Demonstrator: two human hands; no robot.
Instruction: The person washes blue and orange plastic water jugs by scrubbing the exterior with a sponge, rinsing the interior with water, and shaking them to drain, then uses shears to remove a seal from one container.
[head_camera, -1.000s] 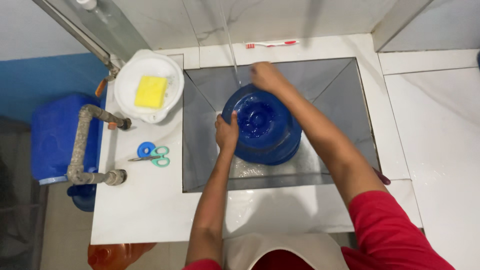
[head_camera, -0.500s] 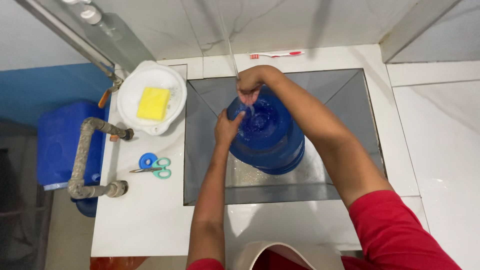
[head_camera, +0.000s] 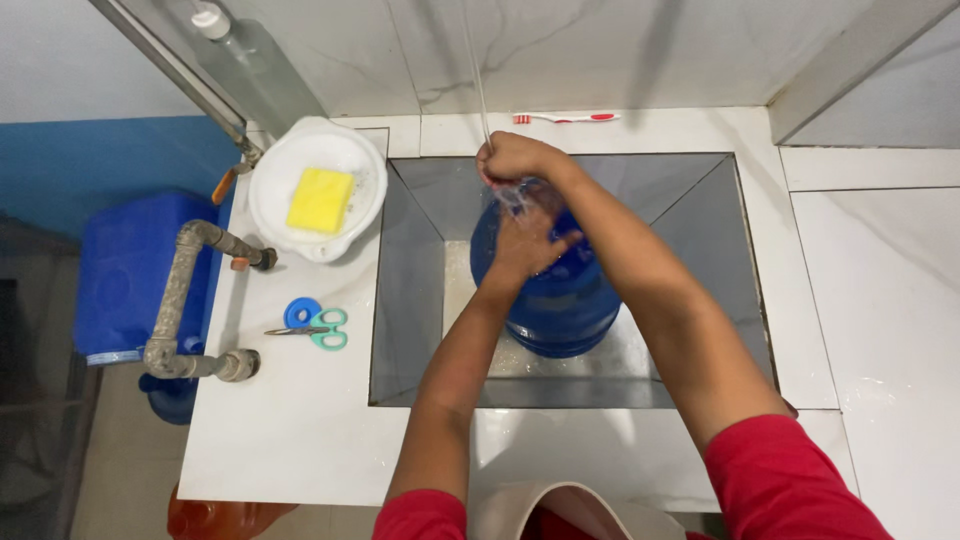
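A big blue water jug (head_camera: 560, 300) stands tilted in the grey sink (head_camera: 410, 280), its neck toward the back wall. My right hand (head_camera: 515, 160) is curled around the jug's neck, right under a thin stream of water (head_camera: 478, 80) that falls from above and splashes there. Just below it, my left hand (head_camera: 525, 245) presses on the jug's shoulder with its fingers spread, holding it steady. The jug's mouth is hidden behind my hands.
On the white counter (head_camera: 300, 430) left of the sink sit a white bowl (head_camera: 270, 200) holding a yellow sponge (head_camera: 320, 200), and blue-green scissors (head_camera: 315, 328). A red-and-white toothbrush (head_camera: 565, 118) lies behind the sink. A grey pipe (head_camera: 175, 300) and blue container (head_camera: 120, 270) stand at the left.
The jug has been turned from facing up at me to tilted with its neck toward the back. My right hand went to the neck under the water; my left hand slid onto the shoulder.
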